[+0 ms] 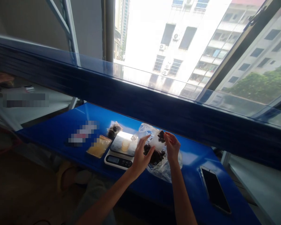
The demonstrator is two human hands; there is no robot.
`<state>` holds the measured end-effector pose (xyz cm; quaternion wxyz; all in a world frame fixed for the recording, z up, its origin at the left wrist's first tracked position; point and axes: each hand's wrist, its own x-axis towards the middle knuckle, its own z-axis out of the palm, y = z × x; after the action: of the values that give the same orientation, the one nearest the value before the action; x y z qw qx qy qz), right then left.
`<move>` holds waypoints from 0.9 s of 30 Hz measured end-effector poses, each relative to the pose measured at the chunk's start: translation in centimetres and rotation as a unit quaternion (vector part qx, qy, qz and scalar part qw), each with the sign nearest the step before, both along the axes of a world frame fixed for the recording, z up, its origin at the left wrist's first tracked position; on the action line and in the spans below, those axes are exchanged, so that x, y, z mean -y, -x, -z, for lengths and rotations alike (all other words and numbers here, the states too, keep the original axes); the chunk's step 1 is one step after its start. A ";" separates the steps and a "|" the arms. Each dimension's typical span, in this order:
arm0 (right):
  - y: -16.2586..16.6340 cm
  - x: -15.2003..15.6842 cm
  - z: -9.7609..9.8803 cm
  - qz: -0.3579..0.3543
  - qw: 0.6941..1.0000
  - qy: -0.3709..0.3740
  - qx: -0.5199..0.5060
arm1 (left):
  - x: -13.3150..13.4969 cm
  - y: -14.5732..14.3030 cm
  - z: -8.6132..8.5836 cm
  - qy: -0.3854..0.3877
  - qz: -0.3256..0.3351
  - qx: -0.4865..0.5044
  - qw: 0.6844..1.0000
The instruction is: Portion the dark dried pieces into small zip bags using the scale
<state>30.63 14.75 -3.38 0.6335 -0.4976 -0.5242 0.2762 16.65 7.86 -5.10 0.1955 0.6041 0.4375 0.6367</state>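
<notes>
My right hand (172, 145) pinches a dark, crinkled piece of what looks like dried black fungus (161, 136), raised over an opened clear plastic bag (165, 170). More of the same dark pieces (156, 157) lie heaped in the bag. Over the bag's left side hovers my left hand (141, 154), thumb and fingers apart, with nothing visible between them. Just left of it stands a white kitchen scale (120, 161) with a small display. A small yellowish round item (125, 145) rests on the scale's plate; its kind is unclear.
Left of the scale lie a small bag of dark contents (114, 129) and a yellowish packet (98, 147). A smartphone (215, 189) lies at the right of the blue tabletop (189, 178). A dark blue beam (140, 95) crosses behind. Another person's hand (1, 78) shows far left.
</notes>
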 end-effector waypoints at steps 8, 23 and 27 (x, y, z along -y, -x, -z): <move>0.3 0.6 1.1 -0.006 0.998 -0.002 0.064 | -5.4 -2.2 -0.3 0.080 0.004 0.114 0.990; 0.8 1.6 1.2 0.064 0.998 0.008 0.027 | -4.4 -1.5 0.7 0.094 -0.009 0.162 0.982; 0.5 1.7 1.7 0.101 0.995 0.000 0.025 | -4.4 -1.6 0.3 0.080 0.019 0.155 0.984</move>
<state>30.13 13.03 -5.08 0.6448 -0.5545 -0.4871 0.1985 18.21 12.24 -5.41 0.3207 0.4889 0.4394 0.6819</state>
